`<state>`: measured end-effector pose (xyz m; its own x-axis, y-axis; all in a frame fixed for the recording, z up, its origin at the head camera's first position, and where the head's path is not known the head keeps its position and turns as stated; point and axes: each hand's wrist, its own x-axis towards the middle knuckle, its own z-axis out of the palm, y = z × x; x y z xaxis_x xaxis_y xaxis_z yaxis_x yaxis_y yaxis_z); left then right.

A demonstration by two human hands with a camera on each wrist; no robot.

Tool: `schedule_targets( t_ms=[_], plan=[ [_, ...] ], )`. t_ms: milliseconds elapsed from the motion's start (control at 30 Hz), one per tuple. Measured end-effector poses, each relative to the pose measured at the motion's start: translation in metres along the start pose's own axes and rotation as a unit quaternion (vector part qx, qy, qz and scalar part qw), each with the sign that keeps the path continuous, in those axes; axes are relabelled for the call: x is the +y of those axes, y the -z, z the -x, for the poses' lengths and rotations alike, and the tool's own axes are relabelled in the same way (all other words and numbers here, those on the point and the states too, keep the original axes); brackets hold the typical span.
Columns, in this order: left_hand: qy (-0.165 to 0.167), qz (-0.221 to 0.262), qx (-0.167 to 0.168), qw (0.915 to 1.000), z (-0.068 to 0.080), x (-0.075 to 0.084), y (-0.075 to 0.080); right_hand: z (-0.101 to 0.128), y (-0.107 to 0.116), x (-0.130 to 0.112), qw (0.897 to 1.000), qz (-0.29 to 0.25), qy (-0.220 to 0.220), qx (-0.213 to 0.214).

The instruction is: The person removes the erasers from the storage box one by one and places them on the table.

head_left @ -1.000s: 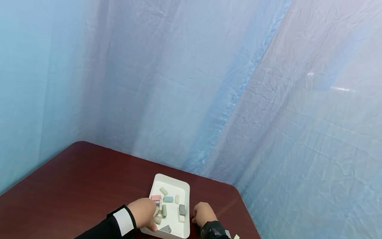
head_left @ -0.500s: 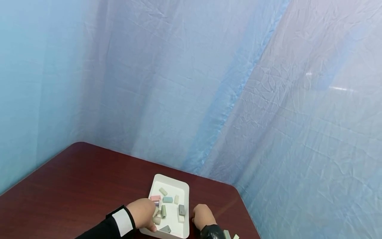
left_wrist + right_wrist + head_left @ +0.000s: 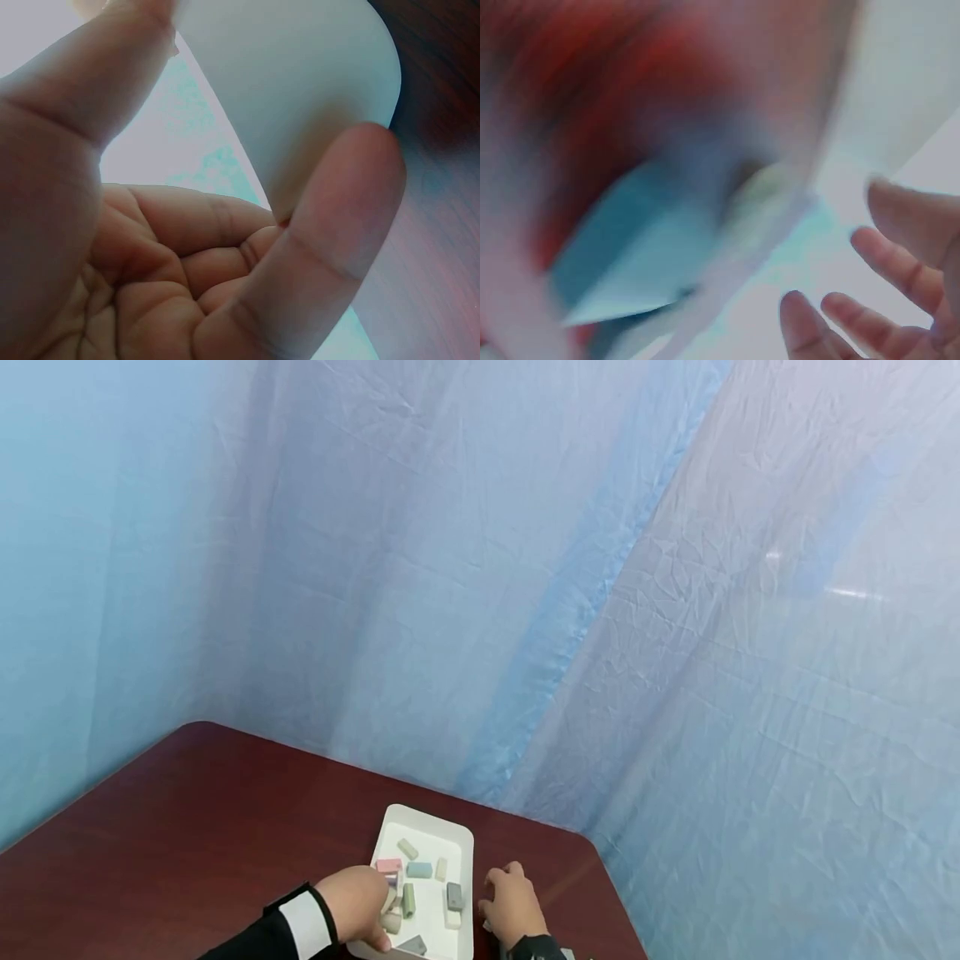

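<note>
Tray: white, placed on the dark red table near its far right corner, with small coloured blocks scattered inside.
Left hand: the tray's near left edge is gripped, thumb and fingers curled round the wall.
Right hand: laid just beside the tray's right wall, fingers relaxed and spread, nothing held.
Background: blue wrinkled curtain.

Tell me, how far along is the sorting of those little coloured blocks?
About nine pastel blocks, among them a pink block and a grey block, already lie in the white tray. The left hand grips the tray's near left corner; the right hand hovers open beside its right wall, holding nothing. At least one more block lies on the table by the right wrist.
</note>
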<state>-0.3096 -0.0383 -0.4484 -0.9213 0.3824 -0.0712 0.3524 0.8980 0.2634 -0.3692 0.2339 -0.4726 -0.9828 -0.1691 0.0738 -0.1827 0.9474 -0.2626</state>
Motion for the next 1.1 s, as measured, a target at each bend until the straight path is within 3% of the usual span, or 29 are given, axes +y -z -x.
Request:
schedule_targets(
  t_ms=[100,233,333,567,667,833,1000,1100],
  plan=[
    [0.0,0.005,0.003,1.0,0.001,0.0,0.001,0.006,0.009,-0.025,0.999,-0.023,0.028,0.023],
    [-0.013,0.019,0.02,0.9995,0.0,-0.002,0.004,0.014,0.018,-0.064,0.996,-0.043,0.084,0.006],
    [-0.022,0.02,0.023,0.9993,0.0,-0.003,0.005,0.022,0.013,-0.081,0.993,-0.035,0.109,-0.007],
    [-0.017,0.01,0.014,0.9997,0.003,0.0,0.001,0.03,-0.016,-0.081,0.992,0.032,0.091,-0.08],
    [-0.015,0.004,0.013,0.9998,0.003,0.001,0.002,0.029,-0.022,-0.078,0.99,0.048,0.107,-0.082],
    [-0.013,0.005,0.022,0.9997,0.005,0.0,0.005,0.029,-0.023,-0.08,0.984,0.005,0.146,-0.098],
    [-0.016,0.003,0.036,0.9992,0.006,0.0,0.002,0.031,-0.025,-0.083,0.978,-0.066,0.127,-0.152],
    [-0.013,0.002,0.036,0.9993,0.006,0.0,0.0,0.033,-0.025,-0.082,0.975,-0.079,0.13,-0.161]
  ],
)
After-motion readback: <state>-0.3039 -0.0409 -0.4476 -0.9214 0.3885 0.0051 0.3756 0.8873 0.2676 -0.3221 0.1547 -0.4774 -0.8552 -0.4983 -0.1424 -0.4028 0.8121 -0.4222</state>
